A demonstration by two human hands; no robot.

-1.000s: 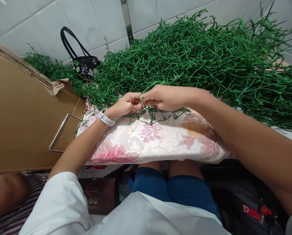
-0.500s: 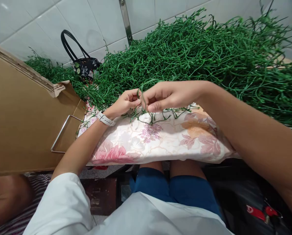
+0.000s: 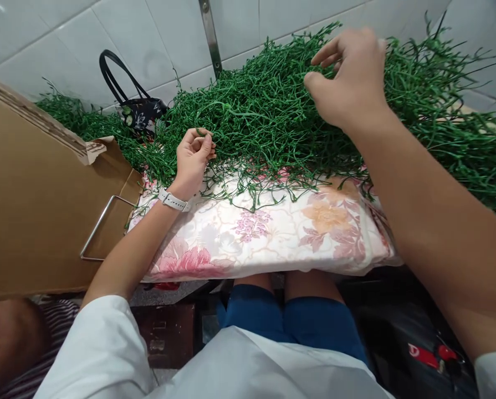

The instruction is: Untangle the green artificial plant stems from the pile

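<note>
A large heap of thin green plastic-looking stems [image 3: 264,105] lies along the back of a table with a floral cloth [image 3: 248,249]. My left hand [image 3: 193,158], with a white watch [image 3: 173,200] on its wrist, is at the heap's front left edge. Its fingers are curled in a pinch, and what they hold is too small to make out. My right hand [image 3: 349,77] is over the upper right of the heap, thumb and fingers apart, with nothing seen between them. Loose stems [image 3: 254,191] lie scattered on the cloth in front.
A cardboard box [image 3: 35,205] with a metal wire handle [image 3: 102,227] stands at the left. A black floral handbag [image 3: 142,113] rests against the tiled wall [image 3: 148,33]. Another person's arm [image 3: 15,343] shows at the lower left.
My right hand has moved away from my left hand, up and right over the heap, and its fingers have opened. My left hand has shifted left and slightly up.
</note>
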